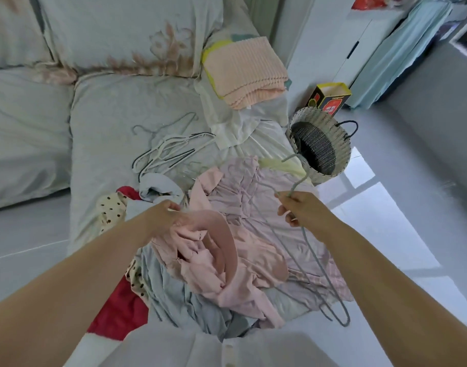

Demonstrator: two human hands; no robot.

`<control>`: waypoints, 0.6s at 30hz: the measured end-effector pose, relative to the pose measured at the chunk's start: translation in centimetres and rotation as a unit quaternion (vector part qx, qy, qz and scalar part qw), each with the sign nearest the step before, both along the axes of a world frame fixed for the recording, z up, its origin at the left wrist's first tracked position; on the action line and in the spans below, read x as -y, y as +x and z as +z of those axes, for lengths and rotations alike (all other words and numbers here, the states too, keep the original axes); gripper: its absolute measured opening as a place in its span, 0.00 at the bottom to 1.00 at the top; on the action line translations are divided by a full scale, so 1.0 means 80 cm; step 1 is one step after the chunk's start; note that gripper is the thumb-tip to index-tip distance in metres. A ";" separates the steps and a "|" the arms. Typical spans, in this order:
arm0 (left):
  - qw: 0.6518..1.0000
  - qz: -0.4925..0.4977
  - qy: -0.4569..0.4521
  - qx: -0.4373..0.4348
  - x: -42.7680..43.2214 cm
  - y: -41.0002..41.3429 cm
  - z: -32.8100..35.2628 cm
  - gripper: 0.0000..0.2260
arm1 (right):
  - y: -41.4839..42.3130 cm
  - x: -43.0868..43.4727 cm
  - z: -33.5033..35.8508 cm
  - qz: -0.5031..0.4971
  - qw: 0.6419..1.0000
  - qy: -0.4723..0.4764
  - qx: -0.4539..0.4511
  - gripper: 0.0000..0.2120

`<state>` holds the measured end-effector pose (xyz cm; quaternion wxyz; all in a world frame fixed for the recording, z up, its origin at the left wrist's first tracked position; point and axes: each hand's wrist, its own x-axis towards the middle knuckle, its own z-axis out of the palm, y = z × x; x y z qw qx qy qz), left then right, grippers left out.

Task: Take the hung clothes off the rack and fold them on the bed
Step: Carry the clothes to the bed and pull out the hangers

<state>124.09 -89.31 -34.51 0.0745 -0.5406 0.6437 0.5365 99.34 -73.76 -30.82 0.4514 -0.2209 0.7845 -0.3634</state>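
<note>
Pink top (192, 250) was gripped by the left hand (166, 213) while the right hand (303, 207) clasped the grey hanger (323, 271), which probably needed easing out gently.

The left hand (164, 215) is gripping a pink garment (227, 260) on the bed (107, 115); the right hand (301, 207), at three o'clock, is holding a grey hanger (319, 271).

A wicker basket (330, 123) (dark inside) stands just beyond the right hand (303, 207). Farther off sits a yellow-rimmed paper bag (330, 98).
</note>
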 end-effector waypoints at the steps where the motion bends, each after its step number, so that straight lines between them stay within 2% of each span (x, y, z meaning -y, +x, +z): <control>1: 1.000 0.004 0.006 0.006 0.003 0.003 -0.004 0.13 | -0.003 0.014 -0.010 0.023 0.999 0.018 -0.022 0.13; 4: 0.999 0.018 0.015 0.027 0.018 0.019 -0.016 0.13 | -0.011 0.066 -0.033 0.118 0.986 0.063 -0.103 0.14; 7: 0.998 0.037 0.034 0.035 0.034 0.042 -0.031 0.15 | -0.010 0.133 -0.050 0.228 0.957 0.092 -0.152 0.14; 10: 0.996 0.060 0.068 0.004 0.047 0.062 -0.037 0.26 | -0.004 0.218 -0.068 0.303 0.925 0.078 -0.216 0.12; 12: 0.996 0.046 0.072 -0.007 0.055 0.069 -0.044 0.32 | 0.000 0.281 -0.074 0.296 0.913 0.044 -0.276 0.13; 14: 0.997 -0.020 0.072 0.005 0.062 0.071 -0.050 0.35 | 0.003 0.341 -0.073 0.261 0.910 -0.019 -0.322 0.17; 16: 0.986 -0.138 0.048 0.075 0.066 0.070 -0.060 0.41 | 0.006 0.384 -0.065 0.224 0.911 -0.091 -0.334 0.21; 18: 0.946 -0.264 -0.002 0.189 0.066 0.069 -0.074 0.42 | 0.012 0.402 -0.060 0.222 0.911 -0.134 -0.320 0.22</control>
